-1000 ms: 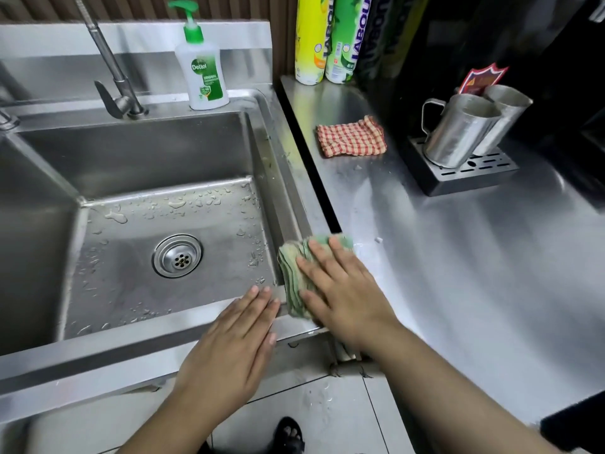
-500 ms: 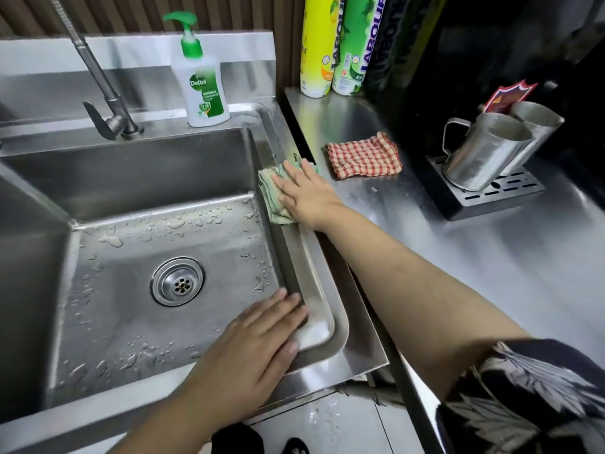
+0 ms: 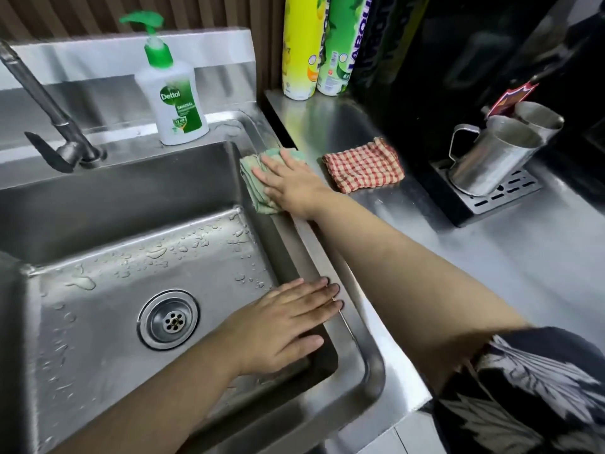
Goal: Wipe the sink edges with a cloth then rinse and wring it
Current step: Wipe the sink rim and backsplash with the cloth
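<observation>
A folded pale green cloth [image 3: 255, 180] lies on the right rim of the steel sink [image 3: 322, 257], near its far corner. My right hand [image 3: 291, 180] presses flat on the cloth, fingers spread, pointing toward the basin. My left hand [image 3: 281, 326] rests flat and empty at the near right part of the sink, its fingertips on the right rim. Water drops dot the basin floor around the drain [image 3: 168, 319]. The tap [image 3: 49, 116] stands at the back left.
A Dettol soap pump bottle [image 3: 173, 103] stands on the sink's back ledge. A red checked cloth [image 3: 363, 165] lies on the steel counter just right of my right hand. Spray cans [image 3: 314, 44] stand at the back; metal jugs [image 3: 494, 152] sit on a drip tray to the right.
My right hand has slid the green cloth from the near right corner of the rim to its far end. My left hand stays flat near the front right corner.
</observation>
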Tool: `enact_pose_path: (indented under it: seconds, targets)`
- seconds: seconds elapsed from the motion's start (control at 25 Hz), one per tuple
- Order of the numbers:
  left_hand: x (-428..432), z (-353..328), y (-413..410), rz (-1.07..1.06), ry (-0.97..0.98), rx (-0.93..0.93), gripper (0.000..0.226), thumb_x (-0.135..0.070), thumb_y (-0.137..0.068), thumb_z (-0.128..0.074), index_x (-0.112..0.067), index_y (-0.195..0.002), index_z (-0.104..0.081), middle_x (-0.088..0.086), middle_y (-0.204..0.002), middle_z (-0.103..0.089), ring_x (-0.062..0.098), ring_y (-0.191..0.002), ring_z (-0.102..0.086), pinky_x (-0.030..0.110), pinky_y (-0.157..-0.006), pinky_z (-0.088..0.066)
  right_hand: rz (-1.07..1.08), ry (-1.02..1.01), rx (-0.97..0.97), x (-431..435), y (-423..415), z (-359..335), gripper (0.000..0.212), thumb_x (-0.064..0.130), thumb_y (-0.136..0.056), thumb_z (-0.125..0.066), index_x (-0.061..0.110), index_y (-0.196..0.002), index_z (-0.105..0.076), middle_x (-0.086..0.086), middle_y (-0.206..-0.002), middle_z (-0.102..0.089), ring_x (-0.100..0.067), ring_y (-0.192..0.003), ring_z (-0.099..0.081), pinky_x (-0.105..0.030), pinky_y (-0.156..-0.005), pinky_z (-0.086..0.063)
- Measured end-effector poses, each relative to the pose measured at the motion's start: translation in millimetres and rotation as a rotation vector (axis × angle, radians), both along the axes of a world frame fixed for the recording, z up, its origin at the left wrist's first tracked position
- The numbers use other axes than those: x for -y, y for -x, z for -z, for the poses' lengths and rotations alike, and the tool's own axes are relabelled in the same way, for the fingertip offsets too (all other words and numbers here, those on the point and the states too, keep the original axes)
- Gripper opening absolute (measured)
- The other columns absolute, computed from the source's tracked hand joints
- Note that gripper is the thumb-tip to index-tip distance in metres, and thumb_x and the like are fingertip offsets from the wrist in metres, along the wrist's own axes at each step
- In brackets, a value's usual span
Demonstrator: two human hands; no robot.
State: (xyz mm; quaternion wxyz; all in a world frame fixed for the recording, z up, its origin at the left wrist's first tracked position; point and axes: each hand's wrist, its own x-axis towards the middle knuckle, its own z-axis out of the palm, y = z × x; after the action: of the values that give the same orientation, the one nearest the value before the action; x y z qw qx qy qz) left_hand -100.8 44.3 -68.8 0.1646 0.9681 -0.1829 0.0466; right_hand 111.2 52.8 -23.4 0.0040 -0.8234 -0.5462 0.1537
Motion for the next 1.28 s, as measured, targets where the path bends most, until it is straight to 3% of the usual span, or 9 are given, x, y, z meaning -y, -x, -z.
enact_pose_path:
  seconds: [0.28, 0.4, 0.6, 0.84, 1.08, 1.16, 1.28]
  targets:
    - [-42, -2, -11, 0.042, 0.064, 0.018, 0.051, -0.041, -0.099, -0.02, -0.022, -0.146, -0.024, -0.004, -0.154, -0.021, 0.012, -0.144, -0.005, 0.03, -0.116, -0.005, -0.089, -0.07, -0.018, 61, 14, 5, 0.051, 0.036, -0.101, -0.027, 0.032, -0.149, -0.01, 0.007, -0.159, 0.0, -0.019, -0.144, 0.014, -0.036, -0.117, 0.004]
    - [-76, 1, -33, -0.025, 0.029, 0.032, 0.053, -0.044, -0.099, -0.015, -0.023, -0.147, -0.017, -0.003, -0.154, -0.017, 0.01, -0.144, 0.0, 0.028, -0.116, 0.001, -0.089, -0.058, -0.012, 17, -7, 3, 0.05, 0.034, -0.101, -0.028, 0.03, -0.149, -0.012, 0.005, -0.159, -0.001, -0.021, -0.145, 0.013, -0.037, -0.117, 0.003]
    - [-94, 5, -65, -0.046, 0.014, 0.035, 0.054, -0.044, -0.099, -0.016, -0.019, -0.146, -0.022, 0.0, -0.154, -0.022, 0.013, -0.144, -0.009, 0.033, -0.116, -0.009, -0.051, -0.022, 0.055, -73, -53, 7, 0.05, 0.036, -0.102, -0.024, 0.028, -0.15, -0.013, 0.002, -0.16, -0.002, -0.024, -0.145, 0.009, -0.041, -0.118, -0.002]
    - [-109, 10, -69, -0.163, 0.015, 0.044, 0.053, -0.045, -0.098, -0.016, -0.022, -0.146, -0.019, 0.001, -0.153, -0.023, 0.015, -0.143, -0.013, 0.037, -0.114, -0.016, -0.117, -0.027, 0.033, -27, -38, 8, 0.053, 0.04, -0.101, -0.024, 0.03, -0.15, -0.006, 0.007, -0.159, 0.002, -0.018, -0.145, 0.012, -0.039, -0.118, 0.001]
    - [-125, 6, -75, -0.102, -0.011, 0.009, 0.052, -0.043, -0.099, -0.021, -0.021, -0.145, -0.025, -0.002, -0.154, -0.023, 0.012, -0.143, -0.013, 0.035, -0.114, -0.015, -0.1, 0.003, 0.014, -104, -72, 5, 0.052, 0.04, -0.101, -0.02, 0.03, -0.15, -0.004, 0.007, -0.159, 0.005, -0.02, -0.144, 0.015, -0.041, -0.116, 0.004]
    - [-136, -3, -77, -0.197, 0.018, 0.043, 0.05, -0.044, -0.097, -0.025, -0.025, -0.144, -0.028, -0.003, -0.153, -0.026, 0.009, -0.143, -0.013, 0.035, -0.116, -0.012, -0.115, -0.011, 0.004, -109, -79, 7, 0.053, 0.04, -0.101, -0.021, 0.03, -0.15, -0.004, 0.007, -0.159, 0.006, -0.02, -0.144, 0.015, -0.041, -0.117, 0.004]
    - [-175, -30, -85, -0.664, 0.074, 0.294, 0.045, -0.038, -0.092, -0.039, -0.024, -0.134, -0.041, 0.003, -0.143, -0.042, 0.008, -0.136, -0.024, 0.039, -0.11, -0.026, -0.049, -0.177, 0.031, -100, -74, 8, 0.061, 0.04, -0.099, -0.034, 0.024, -0.151, -0.006, 0.002, -0.16, -0.002, -0.021, -0.146, 0.004, -0.038, -0.119, -0.002]
